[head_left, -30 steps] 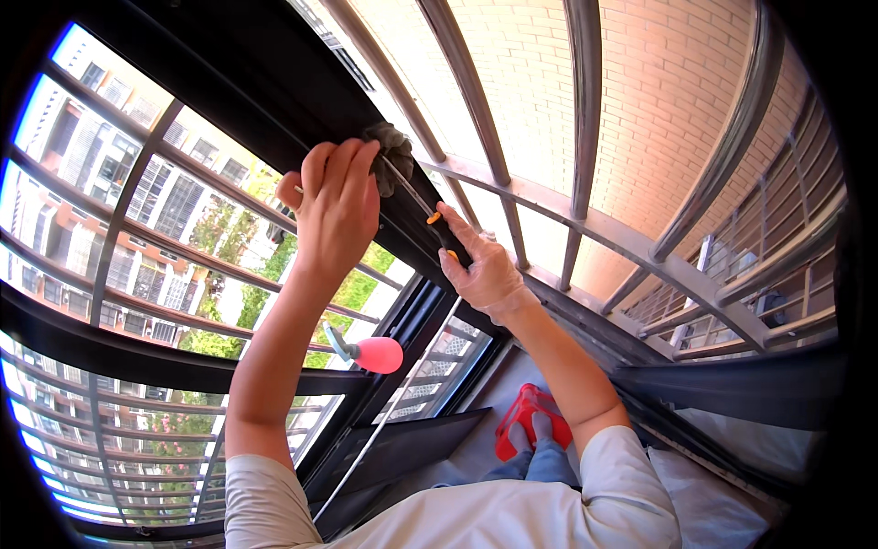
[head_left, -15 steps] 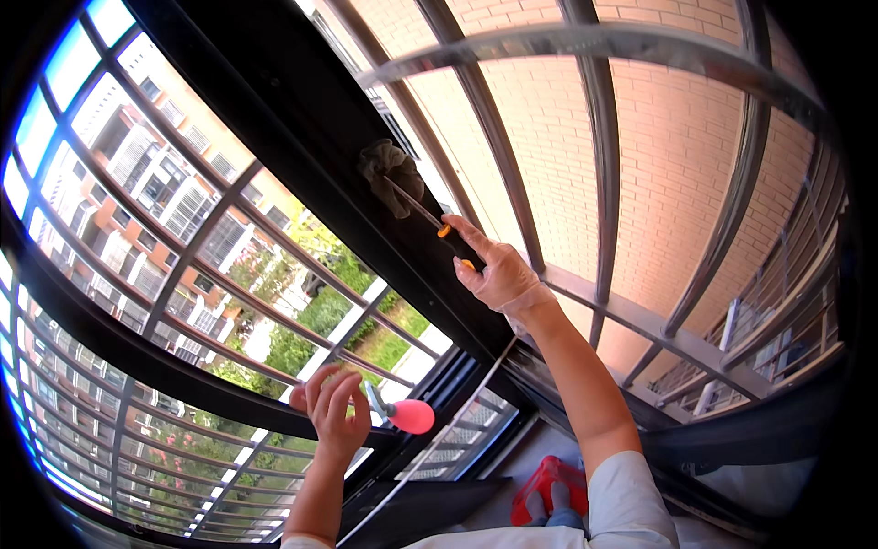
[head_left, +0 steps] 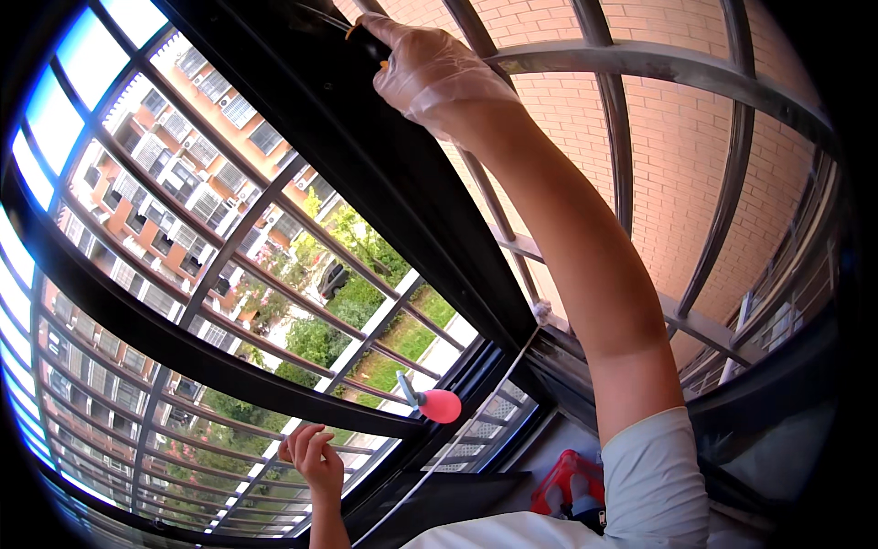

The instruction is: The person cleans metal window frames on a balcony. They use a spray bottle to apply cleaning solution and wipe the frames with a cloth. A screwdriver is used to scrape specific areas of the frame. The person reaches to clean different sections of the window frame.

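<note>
My right hand (head_left: 430, 78), in a clear plastic glove, is raised along the dark window frame (head_left: 338, 101) near the upper edge. It is closed around the black and orange handle of a screwdriver (head_left: 368, 44). The thin shaft runs up and left into shadow, and I cannot make out its tip. Low on the left, my left hand (head_left: 313, 457) hovers before the lower panes with loosely bent fingers and nothing visible in them. Above and right of it, a pink spray bottle (head_left: 439, 405) with a greenish nozzle is at the window's lower rail.
Metal security bars (head_left: 613, 137) stand outside, with a brick wall behind. A white cord (head_left: 485, 403) stretches diagonally across the lower frame up to a knot by the bars. My feet are on a red plastic stool (head_left: 572, 471) below.
My right hand has moved up along the frame with the screwdriver; the grey cloth at its tip has gone from sight. My left hand has dropped lower, away from the pink bottle.
</note>
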`<state>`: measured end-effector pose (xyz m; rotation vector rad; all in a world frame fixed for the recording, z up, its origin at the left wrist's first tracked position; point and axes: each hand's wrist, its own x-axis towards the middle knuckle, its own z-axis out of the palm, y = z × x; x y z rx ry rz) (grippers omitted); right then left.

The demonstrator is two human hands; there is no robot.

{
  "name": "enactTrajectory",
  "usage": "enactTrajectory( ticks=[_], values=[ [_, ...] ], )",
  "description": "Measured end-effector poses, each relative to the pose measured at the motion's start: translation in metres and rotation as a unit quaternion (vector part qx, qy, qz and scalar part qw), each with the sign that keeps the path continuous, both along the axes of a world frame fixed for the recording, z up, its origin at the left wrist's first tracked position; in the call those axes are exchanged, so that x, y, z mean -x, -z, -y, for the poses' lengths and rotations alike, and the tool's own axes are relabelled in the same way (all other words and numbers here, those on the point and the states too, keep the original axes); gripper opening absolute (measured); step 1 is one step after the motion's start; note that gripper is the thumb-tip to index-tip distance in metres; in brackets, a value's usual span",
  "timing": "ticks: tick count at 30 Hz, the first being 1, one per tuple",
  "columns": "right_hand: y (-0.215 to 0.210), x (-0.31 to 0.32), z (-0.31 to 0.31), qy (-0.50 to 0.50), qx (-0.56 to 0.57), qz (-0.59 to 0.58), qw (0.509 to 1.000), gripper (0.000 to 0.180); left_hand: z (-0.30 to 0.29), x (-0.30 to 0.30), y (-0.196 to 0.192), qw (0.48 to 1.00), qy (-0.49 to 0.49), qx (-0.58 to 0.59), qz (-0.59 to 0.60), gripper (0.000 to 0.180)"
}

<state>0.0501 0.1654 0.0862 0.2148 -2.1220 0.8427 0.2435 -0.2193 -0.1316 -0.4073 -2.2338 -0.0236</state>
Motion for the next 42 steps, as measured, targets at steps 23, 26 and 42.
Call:
enactTrajectory(
  ticks=[23, 26, 42],
  values=[
    [0.025, -0.014, 0.007, -0.074, 0.017, 0.146, 0.986, 0.055, -0.062, 0.033, -0.058, 0.975, 0.192, -0.108, 0.038, 0.024],
    [-0.046, -0.010, -0.002, -0.034, -0.023, 0.080, 0.996, 0.060, -0.141, 0.098, -0.137, 0.949, 0.307, -0.068, -0.020, 0.032],
    [-0.090, -0.016, -0.009, -0.078, -0.031, -0.063, 0.994, 0.058, -0.220, 0.225, -0.273, 0.884, 0.365, 0.236, -0.174, 0.016]
  ],
)
